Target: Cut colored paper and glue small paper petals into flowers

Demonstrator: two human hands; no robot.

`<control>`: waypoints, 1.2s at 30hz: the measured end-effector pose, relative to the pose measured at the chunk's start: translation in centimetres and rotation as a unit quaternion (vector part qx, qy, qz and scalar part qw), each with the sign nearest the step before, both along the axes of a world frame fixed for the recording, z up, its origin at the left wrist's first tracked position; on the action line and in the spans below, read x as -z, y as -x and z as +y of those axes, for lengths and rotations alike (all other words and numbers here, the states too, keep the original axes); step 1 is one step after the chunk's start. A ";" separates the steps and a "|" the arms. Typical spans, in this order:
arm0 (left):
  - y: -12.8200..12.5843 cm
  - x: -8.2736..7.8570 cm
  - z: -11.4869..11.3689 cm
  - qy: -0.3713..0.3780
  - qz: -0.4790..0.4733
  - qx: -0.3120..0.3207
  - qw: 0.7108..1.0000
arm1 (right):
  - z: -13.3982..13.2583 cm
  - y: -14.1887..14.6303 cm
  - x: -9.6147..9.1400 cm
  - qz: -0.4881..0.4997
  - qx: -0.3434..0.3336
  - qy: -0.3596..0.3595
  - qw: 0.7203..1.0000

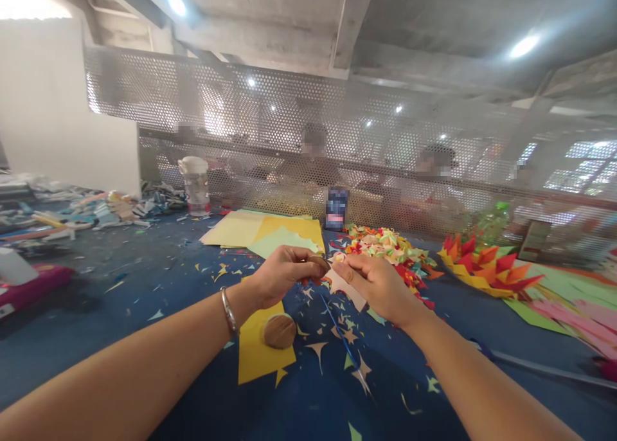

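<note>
My left hand [285, 272], with a silver bangle at its wrist, is closed in a pinch. A small brown edge shows at its fingertips, but I cannot make out what it is. My right hand [378, 283] pinches a pale pink piece of paper [354, 293] with jagged edges, and the fingertips of both hands nearly meet. Below my left hand lies a yellow paper sheet [255, 357] with a round brown disc [279, 331] on it. A thin blue tool [340, 328] lies on the dark blue table, among star-shaped paper scraps [317, 350].
Paper sheets [236, 227] lie behind my hands. To the right are a heap of small paper pieces [390, 245] and folded red-and-yellow paper [486, 267]. A phone [336, 208] leans on the perforated screen [270, 145]; a cup [195, 187] stands left. People sit beyond.
</note>
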State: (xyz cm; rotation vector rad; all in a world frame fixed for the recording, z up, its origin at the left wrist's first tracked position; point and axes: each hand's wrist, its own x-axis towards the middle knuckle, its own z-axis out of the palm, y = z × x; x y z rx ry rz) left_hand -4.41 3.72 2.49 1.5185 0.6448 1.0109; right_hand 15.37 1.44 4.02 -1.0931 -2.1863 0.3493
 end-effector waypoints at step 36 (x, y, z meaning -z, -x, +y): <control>0.3 0.0 -0.5 -0.061 0.235 0.072 0.967 | 0.3 0.0 0.3 -0.050 0.088 -0.034 0.994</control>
